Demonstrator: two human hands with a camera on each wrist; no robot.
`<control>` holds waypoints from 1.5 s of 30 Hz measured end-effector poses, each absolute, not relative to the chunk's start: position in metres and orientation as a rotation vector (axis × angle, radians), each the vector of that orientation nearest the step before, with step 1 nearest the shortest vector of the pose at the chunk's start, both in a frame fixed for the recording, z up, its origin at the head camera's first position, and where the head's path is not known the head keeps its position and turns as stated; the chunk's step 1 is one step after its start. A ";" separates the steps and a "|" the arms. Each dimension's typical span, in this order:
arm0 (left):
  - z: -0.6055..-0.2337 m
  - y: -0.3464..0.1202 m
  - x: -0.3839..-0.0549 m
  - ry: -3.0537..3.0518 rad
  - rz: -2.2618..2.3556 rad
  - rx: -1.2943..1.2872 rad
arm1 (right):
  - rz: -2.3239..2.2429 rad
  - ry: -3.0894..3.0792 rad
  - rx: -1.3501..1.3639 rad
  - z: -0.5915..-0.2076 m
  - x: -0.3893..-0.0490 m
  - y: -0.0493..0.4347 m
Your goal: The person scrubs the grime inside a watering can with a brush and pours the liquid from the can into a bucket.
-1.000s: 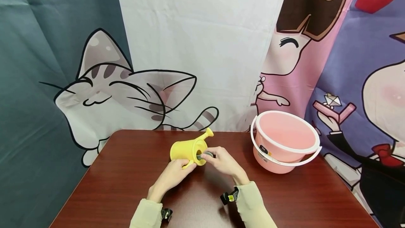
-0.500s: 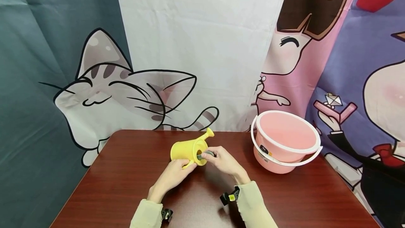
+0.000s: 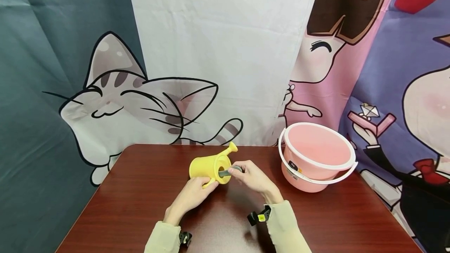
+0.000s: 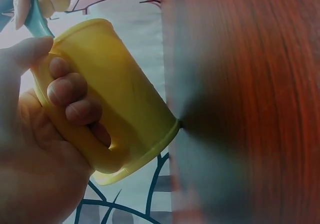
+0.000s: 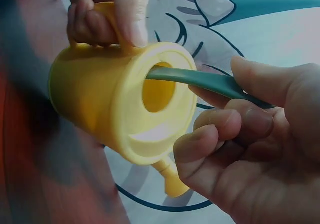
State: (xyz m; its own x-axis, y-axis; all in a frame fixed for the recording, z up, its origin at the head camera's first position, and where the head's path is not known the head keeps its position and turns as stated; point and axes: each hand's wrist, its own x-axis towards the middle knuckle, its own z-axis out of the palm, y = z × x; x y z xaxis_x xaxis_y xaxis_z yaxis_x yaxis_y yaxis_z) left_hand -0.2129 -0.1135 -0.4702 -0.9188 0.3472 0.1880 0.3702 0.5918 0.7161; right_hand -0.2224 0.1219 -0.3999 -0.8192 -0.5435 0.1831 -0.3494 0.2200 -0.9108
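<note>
Watering can (image 3: 202, 167), yellow and smooth like moulded plastic, was positioned near the middle of the far edge of the table (image 3: 133, 206). Its body was a slightly tapered cylinder, tilted over with the mouth directed toward the right edge. The mouth end carried a rounded rim and a recessed face with an oval opening (image 5: 160, 96). A slim spout (image 3: 224, 152) ended in a flared head and pointed obliquely toward the far edge. Contact between the can's base and the table could not be confirmed.

The left hand (image 3: 194, 191) held the can; its grip was wrapped around the curved loop handle (image 4: 66, 128), thumb near the rim.

The right hand (image 3: 254, 179) held a green shaft (image 5: 200, 78), smooth and flattened; its grip was narrow, pinching the piece between thumb and fingers. The inner end of the shaft lay inside the opening; the outer end was partly hidden by the fingers.

The table surface was glossy, reddish brown and wood-grained. A pink bucket (image 3: 309, 170) with a white rim and a lowered white bail (image 3: 325, 182) stood upright at the far right corner. Printed, lightly creased cloth (image 3: 225, 42) hung beyond the far edge.
</note>
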 end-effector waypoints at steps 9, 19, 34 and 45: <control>-0.469 -0.114 -0.213 -2.770 -1.259 -0.618 | -1.683 2.274 -0.789 -0.396 -0.222 0.125; -0.469 -0.112 -0.213 -2.767 -1.264 -0.623 | -1.720 2.245 -0.702 -0.393 -0.220 0.127; -0.468 -0.111 -0.213 -2.766 -1.250 -0.619 | -1.677 2.328 -0.751 -0.428 -0.239 0.117; -0.471 -0.113 -0.214 -2.774 -1.264 -0.610 | -1.682 2.317 -0.720 -0.439 -0.238 0.106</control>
State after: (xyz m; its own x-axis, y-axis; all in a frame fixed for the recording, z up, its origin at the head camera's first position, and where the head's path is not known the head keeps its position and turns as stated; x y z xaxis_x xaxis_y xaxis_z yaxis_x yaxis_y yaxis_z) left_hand -0.2139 -0.1126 -0.4712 -0.9226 0.3367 0.1884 0.3631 0.5924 0.7192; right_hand -0.2382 0.1055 -0.4385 -0.8642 -0.4866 0.1277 -0.2720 0.2385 -0.9323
